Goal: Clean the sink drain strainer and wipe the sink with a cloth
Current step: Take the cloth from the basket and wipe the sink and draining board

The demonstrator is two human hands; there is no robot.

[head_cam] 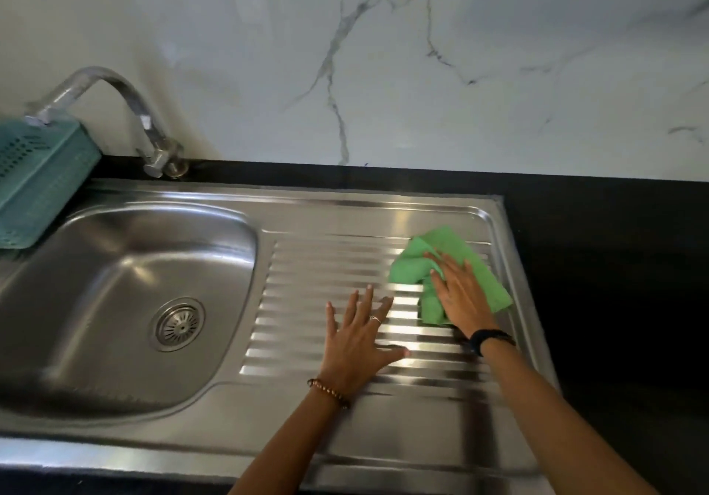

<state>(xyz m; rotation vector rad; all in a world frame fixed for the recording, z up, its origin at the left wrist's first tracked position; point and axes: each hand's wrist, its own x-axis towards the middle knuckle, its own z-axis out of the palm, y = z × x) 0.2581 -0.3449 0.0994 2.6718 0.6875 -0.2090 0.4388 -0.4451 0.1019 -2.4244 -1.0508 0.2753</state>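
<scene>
A stainless steel sink [126,264] fills the left, with a round metal drain strainer [178,324] seated in the bottom of its basin. To the right lies the ribbed draining board [330,264]. A crumpled green cloth [441,249] lies on the board's far right part. My right hand [460,291] presses flat on the cloth with straight fingers. My left hand [358,335] rests flat on the ribs with fingers spread, a little left of the cloth and apart from it.
A curved chrome tap [115,91] rises behind the basin. A teal plastic basket [38,180] sits on the sink's far left rim. Black countertop [614,264] borders the sink to the right and behind. A white marble wall [383,53] stands at the back.
</scene>
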